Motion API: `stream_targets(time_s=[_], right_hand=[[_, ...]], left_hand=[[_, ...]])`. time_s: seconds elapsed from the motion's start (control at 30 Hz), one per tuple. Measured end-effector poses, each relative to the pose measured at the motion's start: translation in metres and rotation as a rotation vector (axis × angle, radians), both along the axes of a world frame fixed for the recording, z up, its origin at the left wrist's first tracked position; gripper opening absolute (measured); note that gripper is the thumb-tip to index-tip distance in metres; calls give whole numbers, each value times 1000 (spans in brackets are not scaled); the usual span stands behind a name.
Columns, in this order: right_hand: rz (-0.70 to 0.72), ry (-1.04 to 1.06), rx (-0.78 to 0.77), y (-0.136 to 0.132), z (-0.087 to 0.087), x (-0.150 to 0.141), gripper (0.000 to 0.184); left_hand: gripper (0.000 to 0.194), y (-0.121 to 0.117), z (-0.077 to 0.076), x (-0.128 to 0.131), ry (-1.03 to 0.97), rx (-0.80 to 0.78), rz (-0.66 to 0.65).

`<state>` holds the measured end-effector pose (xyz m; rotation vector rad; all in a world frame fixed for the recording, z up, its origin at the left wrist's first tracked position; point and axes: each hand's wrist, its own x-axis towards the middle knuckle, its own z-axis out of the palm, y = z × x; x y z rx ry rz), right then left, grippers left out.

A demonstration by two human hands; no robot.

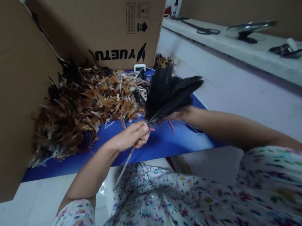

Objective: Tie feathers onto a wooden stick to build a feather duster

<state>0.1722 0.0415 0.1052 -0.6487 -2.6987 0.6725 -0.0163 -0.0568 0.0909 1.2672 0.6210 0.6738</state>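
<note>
A fan of black feathers (168,93) rises over the blue work surface (158,143). My left hand (130,136) is closed around the bundle's base, where a thin pale stick (125,166) runs down toward my lap. My right hand (178,115) lies mostly hidden behind the feathers, its fingers pressed against their lower part. A bit of red thread (152,129) shows at the binding point between the two hands.
A heap of brown, orange and black feathers (83,107) covers the left of the blue surface. Large cardboard boxes (103,26) stand behind and to the left. A white bench (239,45) with scissors and tools runs along the right.
</note>
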Motion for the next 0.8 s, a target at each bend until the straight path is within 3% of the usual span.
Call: stream_targets(time_s=[0.03, 0.13, 0.2, 0.3, 0.4, 0.57, 0.63, 0.73, 0.8], right_hand=[[3, -6, -28, -4, -7, 5, 46], [-103, 96, -357, -18, -20, 17, 41], [-191, 193, -439, -28, -24, 22, 40], [-241, 195, -292, -43, -20, 26, 33], [-174, 74, -78, -54, -6, 25, 26], [-94, -321, 277, -58, 32, 11, 21], [6, -506, 408, -55, 49, -1, 16], [154, -655, 486, -41, 70, -21, 16], [200, -653, 450, -27, 78, -33, 15]], left_hand=[[47, 2, -1, 1, -12, -34, 20], [49, 7, -5, 4, -11, -79, 75], [50, 10, -9, 7, 7, -93, 120], [51, 12, -15, 11, 41, -106, 150], [50, 12, -23, 14, 131, -31, 159], [40, 11, -34, 19, 433, 278, 259], [36, 11, -36, 20, 503, 364, 265], [34, 10, -37, 20, 509, 403, 222], [34, 8, -35, 18, 476, 394, 168]])
